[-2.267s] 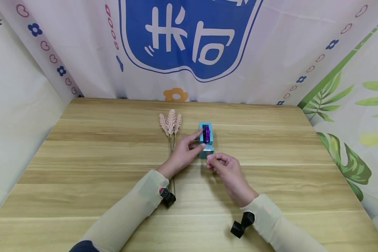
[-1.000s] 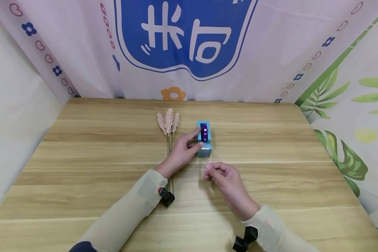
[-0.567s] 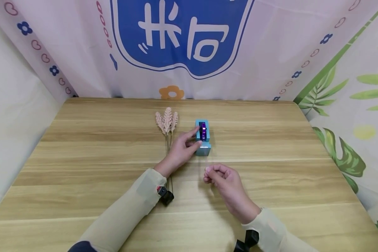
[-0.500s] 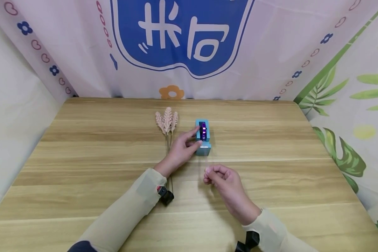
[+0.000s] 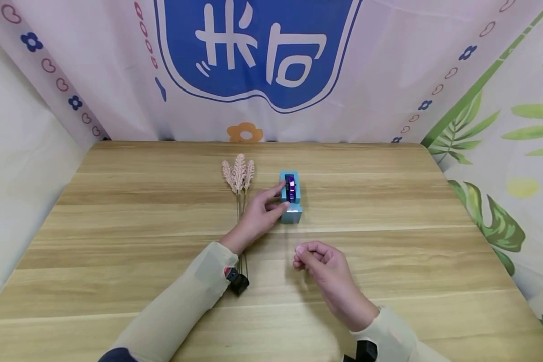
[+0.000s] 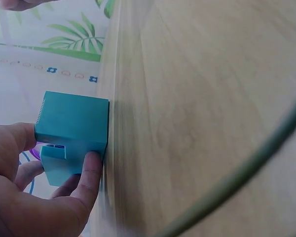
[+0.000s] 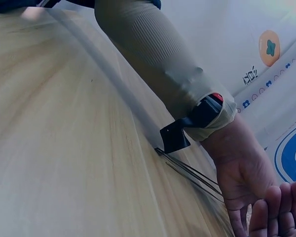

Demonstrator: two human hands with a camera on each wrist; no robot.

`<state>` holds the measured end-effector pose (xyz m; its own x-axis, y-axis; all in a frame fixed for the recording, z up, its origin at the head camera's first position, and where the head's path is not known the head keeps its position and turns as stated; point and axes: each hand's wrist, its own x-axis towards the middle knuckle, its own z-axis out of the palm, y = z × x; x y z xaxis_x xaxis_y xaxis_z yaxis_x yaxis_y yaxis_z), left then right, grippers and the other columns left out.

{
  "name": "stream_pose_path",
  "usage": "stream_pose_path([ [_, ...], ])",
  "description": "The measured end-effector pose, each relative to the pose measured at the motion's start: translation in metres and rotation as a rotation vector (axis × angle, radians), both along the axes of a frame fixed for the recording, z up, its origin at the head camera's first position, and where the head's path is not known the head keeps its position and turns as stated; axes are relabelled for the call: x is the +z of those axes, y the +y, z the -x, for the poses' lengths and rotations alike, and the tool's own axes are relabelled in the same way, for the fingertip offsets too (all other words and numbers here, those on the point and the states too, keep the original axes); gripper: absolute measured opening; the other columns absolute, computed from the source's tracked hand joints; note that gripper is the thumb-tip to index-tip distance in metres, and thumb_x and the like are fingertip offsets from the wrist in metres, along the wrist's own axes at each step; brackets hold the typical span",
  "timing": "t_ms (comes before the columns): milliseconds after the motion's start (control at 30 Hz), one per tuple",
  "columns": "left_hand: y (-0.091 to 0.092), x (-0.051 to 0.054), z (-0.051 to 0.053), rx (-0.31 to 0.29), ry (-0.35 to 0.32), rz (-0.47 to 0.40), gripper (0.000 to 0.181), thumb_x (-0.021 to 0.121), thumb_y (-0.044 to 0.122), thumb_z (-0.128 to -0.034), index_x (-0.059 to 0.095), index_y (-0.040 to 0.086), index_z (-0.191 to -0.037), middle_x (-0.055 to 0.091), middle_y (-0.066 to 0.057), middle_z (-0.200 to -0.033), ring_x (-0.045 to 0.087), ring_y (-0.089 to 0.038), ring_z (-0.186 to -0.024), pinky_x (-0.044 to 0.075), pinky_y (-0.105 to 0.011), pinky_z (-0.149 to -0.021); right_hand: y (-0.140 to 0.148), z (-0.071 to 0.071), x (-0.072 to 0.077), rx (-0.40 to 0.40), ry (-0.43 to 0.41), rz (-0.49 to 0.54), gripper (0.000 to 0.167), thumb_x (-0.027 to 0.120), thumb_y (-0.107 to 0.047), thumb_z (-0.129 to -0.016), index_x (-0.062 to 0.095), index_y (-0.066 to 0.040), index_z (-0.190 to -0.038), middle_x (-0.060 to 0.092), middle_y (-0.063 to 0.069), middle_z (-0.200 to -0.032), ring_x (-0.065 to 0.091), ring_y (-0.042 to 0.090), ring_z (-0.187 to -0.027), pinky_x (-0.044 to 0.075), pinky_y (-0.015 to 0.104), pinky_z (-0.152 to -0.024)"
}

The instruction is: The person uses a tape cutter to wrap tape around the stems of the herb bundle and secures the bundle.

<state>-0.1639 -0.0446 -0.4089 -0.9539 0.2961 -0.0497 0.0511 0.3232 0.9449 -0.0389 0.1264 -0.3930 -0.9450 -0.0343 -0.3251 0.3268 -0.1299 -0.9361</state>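
Note:
In the head view a light-blue tape dispenser (image 5: pixel 291 215) with a purple roll core (image 5: pixel 291 188) stands on the table. My left hand (image 5: pixel 258 216) grips it from the left side, and the left wrist view has the thumb and fingers on the teal dispenser body (image 6: pixel 74 118). Nearer to me, my right hand (image 5: pixel 327 269) pinches the end of a clear strip of tape (image 5: pixel 297 236) between thumb and forefinger. That strip is faint and runs from the dispenser's front edge. In the right wrist view the right hand's curled fingers (image 7: pixel 274 212) show at the lower right.
Pink artificial flower sprigs (image 5: pixel 239 173) lie left of the dispenser, their thin stems (image 5: pixel 239 206) passing beneath my left forearm. The wooden table (image 5: pixel 140 216) meets a printed curtain (image 5: pixel 366 100) at its back edge. Black cameras hang at both wrists.
My right hand has moved away from the dispenser, toward me, and the clear tape between them has lengthened. My left hand stays on the dispenser. The head view has shifted slightly.

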Motion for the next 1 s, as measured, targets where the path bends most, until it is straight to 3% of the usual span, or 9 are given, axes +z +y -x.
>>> stream_pose_path([
  [767, -0.005, 0.003, -0.001, -0.005, -0.025, 0.005, 0.059, 0.065, 0.026, -0.1047, 0.044, 0.026, -0.160, 0.049, -0.018, -0.158, 0.064, -0.036, -0.130, 0.059, -0.040, -0.102, -0.001, -0.014, 0.000, 0.020, -0.008, 0.029, 0.016, 0.071, -0.012, -0.099, 0.067, 0.004, -0.101, 0.073, -0.002, -0.084, 0.069, 0.012, -0.083, 0.059, 0.024, -0.084],
  [867, -0.016, 0.011, -0.001, 0.006, 0.037, 0.046, 0.052, 0.064, 0.025, -0.1054, 0.050, 0.016, -0.155, 0.056, -0.020, -0.149, 0.066, -0.035, -0.124, 0.060, -0.040, -0.099, -0.001, -0.013, 0.000, 0.017, -0.002, 0.027, 0.016, 0.070, -0.011, -0.099, 0.067, 0.004, -0.102, 0.073, 0.000, -0.085, 0.069, 0.012, -0.084, 0.059, 0.024, -0.085],
  [1000, -0.041, 0.028, -0.003, 0.104, 0.152, 0.173, 0.038, 0.063, 0.017, -0.1045, 0.062, -0.001, -0.137, 0.067, -0.021, -0.122, 0.068, -0.033, -0.103, 0.060, -0.041, -0.088, 0.001, -0.013, 0.001, 0.009, 0.007, 0.027, 0.014, 0.069, -0.009, -0.099, 0.067, 0.005, -0.102, 0.073, 0.001, -0.086, 0.069, 0.012, -0.084, 0.060, 0.025, -0.085],
])
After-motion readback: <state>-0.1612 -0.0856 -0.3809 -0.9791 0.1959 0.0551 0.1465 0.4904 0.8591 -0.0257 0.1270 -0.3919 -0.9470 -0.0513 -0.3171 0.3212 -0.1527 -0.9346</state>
